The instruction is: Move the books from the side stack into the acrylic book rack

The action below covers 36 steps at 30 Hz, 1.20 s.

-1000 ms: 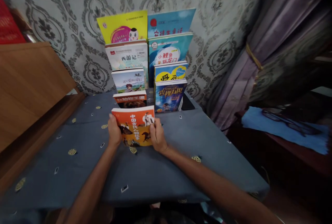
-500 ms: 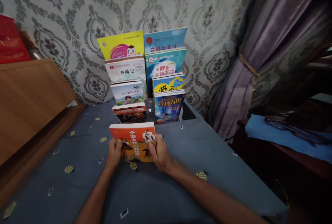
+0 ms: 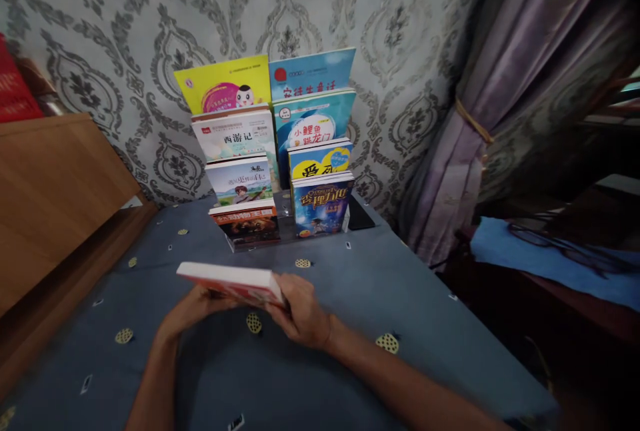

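Above the near part of the table I hold a book (image 3: 235, 282) with an orange-red cover. It is tilted, so its white page edge faces up and the cover is seen at a steep slant. My right hand (image 3: 303, 311) is closed on its right end, thumb on the near side. My left hand (image 3: 200, 304) is at the book's lower left side, its fingers partly hidden beneath the cover. Beyond the hands, several books stand in two stepped columns, with a dark animal book (image 3: 247, 226) in front on the left and a blue book (image 3: 323, 208) in front on the right.
A blue cloth with pineapple prints (image 3: 410, 298) covers the table. Behind the books is a patterned wall (image 3: 390, 38). A wooden cabinet (image 3: 55, 198) borders the left. To the right hang a tied purple curtain (image 3: 450, 184) and glasses (image 3: 540, 234) on a light-blue cloth (image 3: 500, 251).
The book's cover faced me upright before; now its top has tipped toward me and it is lower. My left hand has shifted left and under the book.
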{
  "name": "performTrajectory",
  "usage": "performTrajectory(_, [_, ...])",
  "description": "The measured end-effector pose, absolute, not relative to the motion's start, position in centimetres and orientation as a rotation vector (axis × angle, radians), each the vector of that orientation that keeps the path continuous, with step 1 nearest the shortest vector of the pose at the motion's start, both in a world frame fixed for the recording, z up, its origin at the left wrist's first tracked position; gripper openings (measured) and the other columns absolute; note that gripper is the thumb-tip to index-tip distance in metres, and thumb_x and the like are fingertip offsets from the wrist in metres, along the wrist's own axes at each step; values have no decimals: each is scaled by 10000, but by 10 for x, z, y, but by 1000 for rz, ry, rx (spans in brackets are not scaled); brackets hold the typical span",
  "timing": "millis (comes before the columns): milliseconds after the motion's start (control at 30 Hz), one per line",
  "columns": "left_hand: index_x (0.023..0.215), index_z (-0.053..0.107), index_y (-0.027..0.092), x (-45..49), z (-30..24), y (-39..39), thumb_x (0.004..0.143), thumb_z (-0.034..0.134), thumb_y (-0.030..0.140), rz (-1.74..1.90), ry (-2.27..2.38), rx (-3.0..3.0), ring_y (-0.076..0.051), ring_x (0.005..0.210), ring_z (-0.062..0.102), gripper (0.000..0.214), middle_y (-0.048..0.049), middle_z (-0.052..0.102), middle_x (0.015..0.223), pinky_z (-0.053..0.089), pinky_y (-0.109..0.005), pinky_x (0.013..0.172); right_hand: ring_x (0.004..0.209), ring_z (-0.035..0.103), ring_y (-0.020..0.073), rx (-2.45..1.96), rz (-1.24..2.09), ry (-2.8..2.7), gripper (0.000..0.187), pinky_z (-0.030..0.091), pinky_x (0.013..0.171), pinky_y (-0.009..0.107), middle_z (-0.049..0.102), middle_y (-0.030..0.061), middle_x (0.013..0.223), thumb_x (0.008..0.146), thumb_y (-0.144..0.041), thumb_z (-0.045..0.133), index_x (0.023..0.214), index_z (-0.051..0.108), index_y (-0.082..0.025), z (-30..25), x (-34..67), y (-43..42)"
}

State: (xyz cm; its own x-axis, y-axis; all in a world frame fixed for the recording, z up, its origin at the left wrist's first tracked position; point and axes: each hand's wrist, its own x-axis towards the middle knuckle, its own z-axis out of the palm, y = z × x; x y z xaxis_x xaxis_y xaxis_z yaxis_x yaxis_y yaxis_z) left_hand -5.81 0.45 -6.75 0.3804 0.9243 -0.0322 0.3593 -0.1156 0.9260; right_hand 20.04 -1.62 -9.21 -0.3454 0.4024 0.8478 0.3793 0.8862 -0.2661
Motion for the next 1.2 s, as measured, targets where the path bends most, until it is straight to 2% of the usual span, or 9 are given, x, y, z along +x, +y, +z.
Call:
performTrajectory(100, [929,801,252,-65,-65,13,644,743,562,824,1112,1827,-313,926,700,425,-115,771,980,559,-439,892,790,632,212,-511,-81,-2034,437,539,685,340,682,90,942,996,-249,441,1428,422,-183,-95,198,-14])
performTrajectory(200, [915,811,269,-68,-64,21,621,761,513,941,1104,1877,-336,1014,689,386,-120,767,1035,522,-449,973,840,644,192,-544,-123,-2051,387,563,730,331,685,81,995,996,-184,438,1370,508,-251,-100,197,-9])
performTrajectory(300, [981,800,282,-68,-65,26,650,756,428,1021,1136,1949,-328,1107,662,364,-104,755,1095,491,-443,1028,1039,646,206,-584,-74,-2018,399,578,877,380,671,99,1121,996,-147,443,1366,519,-273,-102,198,-4])
performTrajectory(367, [1030,785,279,-68,-66,27,683,730,412,1095,1202,1984,-319,1166,636,376,-98,731,1164,465,-445,1065,1190,599,225,-583,-21,-2006,414,558,966,431,637,124,1223,1000,-146,442,1390,499,-272,-103,200,-1])
performTrajectory(533, [1112,749,284,-66,-69,28,786,612,405,1167,1381,2038,-295,1314,536,374,-68,668,1291,368,-441,1160,1351,495,244,-609,40,-1991,454,537,1025,508,557,125,1363,1000,-142,436,1416,472,-319,-105,204,3])
performTrajectory(733, [1147,722,273,-57,-73,27,844,538,324,1251,1458,2048,-257,1345,505,358,-50,644,1336,356,-413,1175,1414,428,255,-582,72,-1967,511,501,1071,525,517,138,1419,994,-115,424,1466,425,-311,-105,208,9])
performTrajectory(933, [1175,693,234,-56,-79,41,892,486,297,1339,1368,2183,-260,1320,530,356,-70,657,1310,384,-445,1151,1422,417,255,-571,59,-1939,565,480,1090,523,492,139,1451,999,-132,444,1519,339,-325,-103,210,18])
performTrajectory(1200, [1152,689,219,-60,-71,67,812,548,316,1341,1343,2228,-277,1247,578,380,-88,663,1289,427,-450,1098,1414,421,234,-541,112,-1921,535,441,1125,492,490,127,1459,1007,-145,428,1509,361,-316,-89,210,38])
